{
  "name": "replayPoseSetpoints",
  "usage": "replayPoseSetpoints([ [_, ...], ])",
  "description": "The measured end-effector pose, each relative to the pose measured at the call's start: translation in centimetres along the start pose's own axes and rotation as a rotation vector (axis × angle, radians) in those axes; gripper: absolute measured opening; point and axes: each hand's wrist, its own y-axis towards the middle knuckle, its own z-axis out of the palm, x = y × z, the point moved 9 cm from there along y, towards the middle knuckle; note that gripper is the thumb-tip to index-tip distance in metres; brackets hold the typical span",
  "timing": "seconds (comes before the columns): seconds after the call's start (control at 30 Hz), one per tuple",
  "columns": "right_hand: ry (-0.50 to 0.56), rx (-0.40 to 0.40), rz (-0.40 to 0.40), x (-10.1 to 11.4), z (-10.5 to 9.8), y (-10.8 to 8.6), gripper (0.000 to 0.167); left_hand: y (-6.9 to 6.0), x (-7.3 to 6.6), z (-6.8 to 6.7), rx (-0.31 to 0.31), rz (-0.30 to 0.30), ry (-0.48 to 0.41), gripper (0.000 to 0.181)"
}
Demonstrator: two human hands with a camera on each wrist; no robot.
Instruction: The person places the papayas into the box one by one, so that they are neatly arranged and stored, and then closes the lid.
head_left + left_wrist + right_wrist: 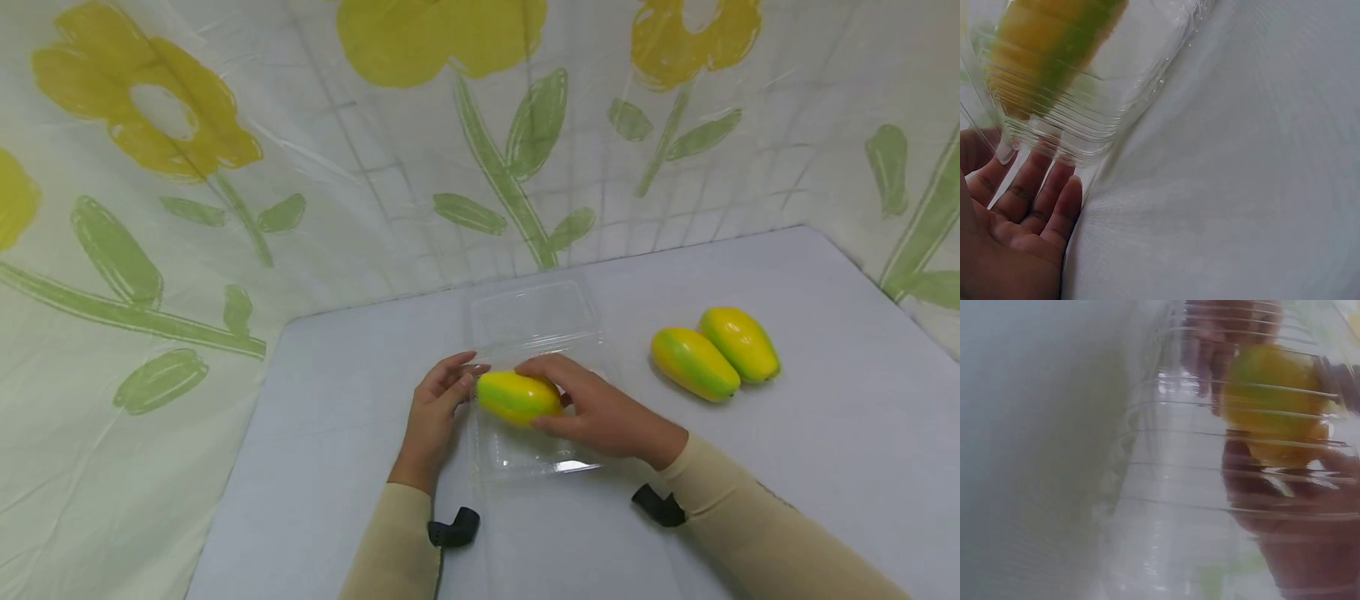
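- Fruit [517, 398], yellow and green, sits between a person's two hands, within or just above a clear plastic box [525, 464]; whether it touches the base cannot be told.
- At left, the left hand [433, 408] touches the end of the box, fingers loosely spread and slightly bent, likely to keep the light plastic from sliding.
- At center, the box stands on a pale counter [345, 450], its lid [532, 312] laid back on the far side, a position that leaves the base open from above.
- Right of center, the right hand [600, 410] pinches the fruit, thumb on the near side and fingers on the far side, a hold that seems suited to a smooth, rounded skin.
- Farther right, a second fruit [693, 364] and a third fruit [741, 344] lie close together on the counter, apart from the box, presumably within easy reach.
- No brand, label or writing is readable on fruit, box or the flowered cloth [360, 250] behind.
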Motion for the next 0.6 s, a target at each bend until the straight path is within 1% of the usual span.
replayPoseSetpoints([
  [0.17, -0.046, 0.018, 0.010, -0.6, 0.7, -0.1, 0.056, 0.0, 0.0, 0.0, -0.001, -0.007, -0.012, 0.035],
  [0.27, -0.060, 0.011, 0.024, -0.9, 0.8, -0.2, 0.055, 0.0, 0.1, 0.0, 0.000, -0.012, -0.022, 0.035],
  [0.47, -0.136, -0.049, 0.052, -1.6, 0.4, -0.3, 0.056, 0.2, 0.1, 0.0, 0.001, -0.005, -0.039, 0.036],
  [0.6, -0.162, -0.095, 0.066, -1.7, 0.1, -0.4, 0.057, 0.2, 0.1, 0.0, -0.001, 0.005, -0.048, 0.036],
])
